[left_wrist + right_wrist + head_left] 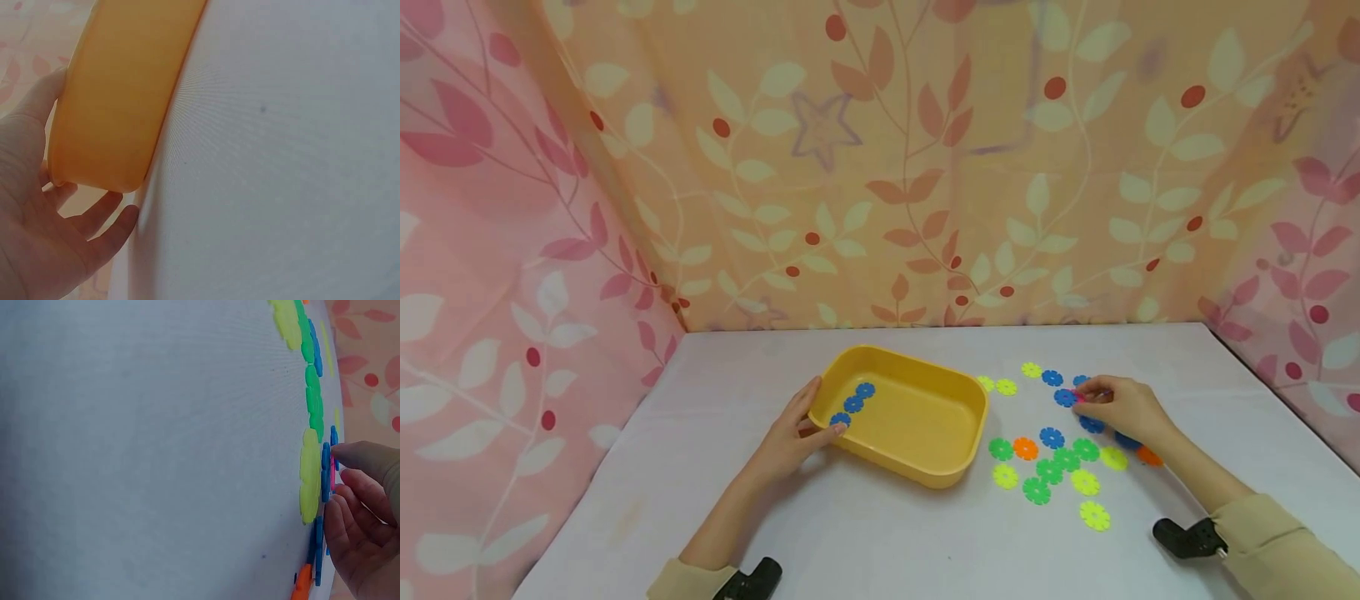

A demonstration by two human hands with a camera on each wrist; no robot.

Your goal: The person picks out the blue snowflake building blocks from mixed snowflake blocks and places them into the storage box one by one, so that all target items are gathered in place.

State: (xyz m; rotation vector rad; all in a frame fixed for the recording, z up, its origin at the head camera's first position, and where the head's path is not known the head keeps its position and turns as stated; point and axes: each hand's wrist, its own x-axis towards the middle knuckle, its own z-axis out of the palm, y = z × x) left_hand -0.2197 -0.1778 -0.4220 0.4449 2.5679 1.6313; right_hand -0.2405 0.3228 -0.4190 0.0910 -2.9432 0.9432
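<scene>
A yellow plastic tray (917,429) stands mid-table with three blue flower-shaped discs (853,404) along its left side. My left hand (790,433) grips the tray's left end, thumb along the near rim; in the left wrist view its fingers (112,231) curl by the tray's corner. At the right, my right hand (1123,408) pinches a pink flower disc (332,470), mostly hidden by the fingertips. A blue disc (1065,398) lies right at those fingertips, overlapping the pink one in the right wrist view.
Several loose discs lie between tray and right hand: green discs (1049,471), yellow discs (1094,515), an orange disc (1026,448) and more blue discs (1052,437). Another orange disc (1148,456) is partly under the right forearm. A patterned curtain (910,167) hangs behind the white table (880,542).
</scene>
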